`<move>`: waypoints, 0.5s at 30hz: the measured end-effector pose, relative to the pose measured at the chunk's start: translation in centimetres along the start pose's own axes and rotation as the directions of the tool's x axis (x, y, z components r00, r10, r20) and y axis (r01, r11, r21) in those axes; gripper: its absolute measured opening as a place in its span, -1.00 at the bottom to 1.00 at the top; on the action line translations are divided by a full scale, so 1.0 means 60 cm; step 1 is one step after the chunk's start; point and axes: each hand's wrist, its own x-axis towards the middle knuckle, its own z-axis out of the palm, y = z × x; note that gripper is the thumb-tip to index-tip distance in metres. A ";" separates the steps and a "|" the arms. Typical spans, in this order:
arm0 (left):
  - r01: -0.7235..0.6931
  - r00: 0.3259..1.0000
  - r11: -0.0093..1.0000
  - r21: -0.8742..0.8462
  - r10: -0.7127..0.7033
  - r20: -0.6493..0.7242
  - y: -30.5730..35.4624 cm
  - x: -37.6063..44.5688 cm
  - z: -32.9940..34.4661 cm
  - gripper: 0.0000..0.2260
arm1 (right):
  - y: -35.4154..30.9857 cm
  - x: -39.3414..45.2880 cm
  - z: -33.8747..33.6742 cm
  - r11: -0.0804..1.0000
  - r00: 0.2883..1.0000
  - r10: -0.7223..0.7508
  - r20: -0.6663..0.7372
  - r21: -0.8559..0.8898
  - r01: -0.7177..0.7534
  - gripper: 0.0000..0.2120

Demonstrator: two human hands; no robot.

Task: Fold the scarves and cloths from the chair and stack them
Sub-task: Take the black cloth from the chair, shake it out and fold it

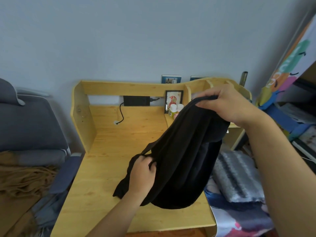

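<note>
Two hands share one black cloth (184, 151) above the wooden table (95, 194), and the step in hand looks like the first fold or the straightening that comes before it. Largest first: the table gives a broad bare patch of wood on its near left side, which is the sensible place to lay the cloth flat, since folding in the air with fabric this limp is likely to leave it bunched. The cloth hangs in a long sagging loop between the two grips, its lowest bulge near or on the table's front part and one loose tail trailing onto the wood at the left. To the left, the grey chair (29, 124) holds a brown fringed scarf (25, 178), so more pieces wait there. The right hand (227, 106) is raised, its fingers curled over a gathered upper edge; the left hand (143, 175) is lower, pinching a bunched edge near the tail. Doing this well probably means sliding both grips out to true corners, pulling the edge taut, then lowering it evenly. Small bottles (174, 109) and a picture frame (174, 100) stand at the back of the table just beside the raised cloth, so it is best kept forward of them.
</note>
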 end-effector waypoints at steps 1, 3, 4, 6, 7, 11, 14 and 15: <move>-0.023 0.996 0.998 0.061 0.028 -0.082 -0.011 -0.008 0.002 -0.91 | 0.001 0.000 0.000 1.000 1.000 0.001 -0.006 -0.003 -0.001 -0.84; -0.094 0.967 0.977 0.192 0.136 -0.216 -0.017 -0.017 -0.003 -0.94 | -0.003 0.001 0.001 1.000 1.000 -0.003 -0.011 0.001 0.003 -0.85; -0.148 0.953 0.961 0.231 0.202 -0.228 -0.013 -0.017 -0.008 -0.95 | -0.006 0.001 0.001 1.000 1.000 -0.008 -0.009 0.005 0.008 -0.85; -0.301 0.928 0.919 0.256 0.344 -0.143 -0.010 -0.003 -0.012 -0.94 | -0.012 0.003 0.002 1.000 1.000 -0.021 0.000 0.024 0.021 -0.86; -0.371 0.910 0.893 0.255 0.404 -0.091 -0.009 0.008 -0.014 -0.92 | -0.016 0.004 0.002 0.999 1.000 -0.027 0.002 0.034 0.027 -0.86; -0.351 0.936 0.933 0.076 0.347 0.060 -0.002 0.048 -0.027 -0.79 | -0.021 0.003 -0.009 0.998 0.999 -0.041 -0.009 0.045 0.041 -0.84; -0.156 0.987 0.985 -0.067 0.158 0.020 0.004 0.078 -0.076 -0.84 | -0.007 0.006 -0.031 1.000 0.999 -0.004 -0.046 -0.006 0.004 -0.85; -0.129 0.991 0.987 -0.098 0.125 -0.046 0.004 0.091 -0.103 -0.83 | 0.005 0.013 -0.039 0.998 0.996 0.028 -0.084 -0.048 -0.032 -0.86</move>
